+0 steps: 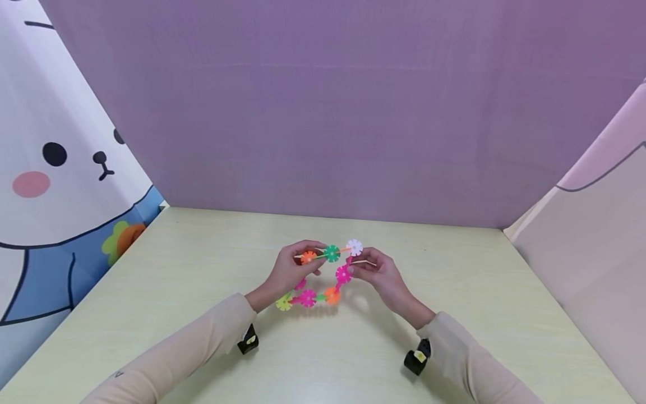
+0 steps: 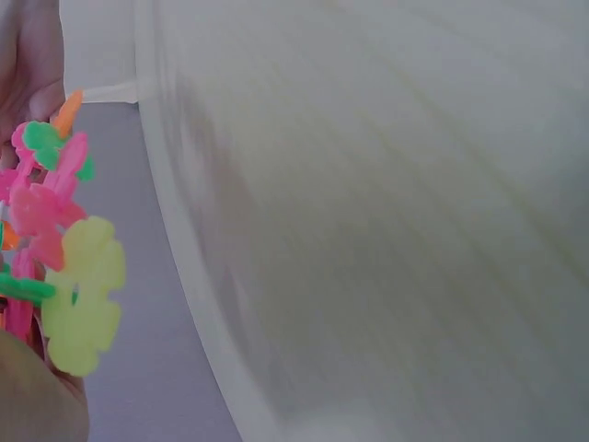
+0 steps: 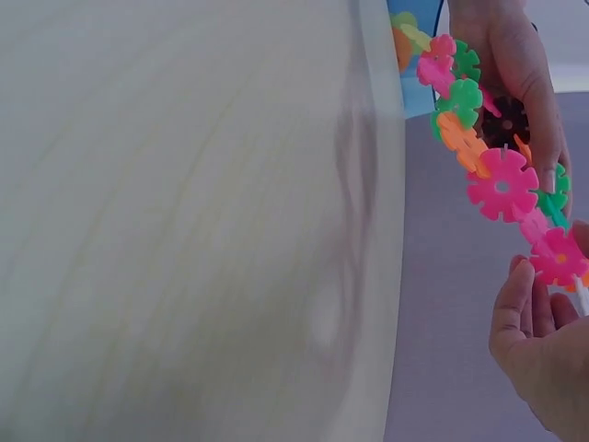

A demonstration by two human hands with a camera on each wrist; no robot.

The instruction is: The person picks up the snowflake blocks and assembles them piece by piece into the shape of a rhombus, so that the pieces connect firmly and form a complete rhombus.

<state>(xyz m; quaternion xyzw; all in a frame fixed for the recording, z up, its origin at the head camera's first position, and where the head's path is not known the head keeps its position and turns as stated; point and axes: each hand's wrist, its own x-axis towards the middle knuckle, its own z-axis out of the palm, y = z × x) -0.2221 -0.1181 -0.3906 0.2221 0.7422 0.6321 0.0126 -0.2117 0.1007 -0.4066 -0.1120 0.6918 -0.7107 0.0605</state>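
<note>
Notched flower-shaped plastic discs, slotted edge to edge, form a loop-like chain (image 1: 308,298) held up over the table. My left hand (image 1: 285,275) pinches its left side, beside an orange disc (image 1: 308,257) and a green disc (image 1: 331,253). On the other side my right hand (image 1: 381,279) grips it near a white disc (image 1: 355,247) and a pink disc (image 1: 343,274). A yellow disc (image 2: 85,295) hangs lowest at the left, large in the left wrist view. Pink, orange and green discs (image 3: 459,103) run between both hands in the right wrist view. Fingers hide part of the left side.
The pale wooden table (image 1: 323,359) spreads under both arms. A purple cloth panel (image 1: 333,112) stands behind its far edge. Printed cloth with a cartoon animal (image 1: 65,213) hangs on the left, another light panel (image 1: 590,235) on the right. Each wrist carries a small black camera (image 1: 417,357).
</note>
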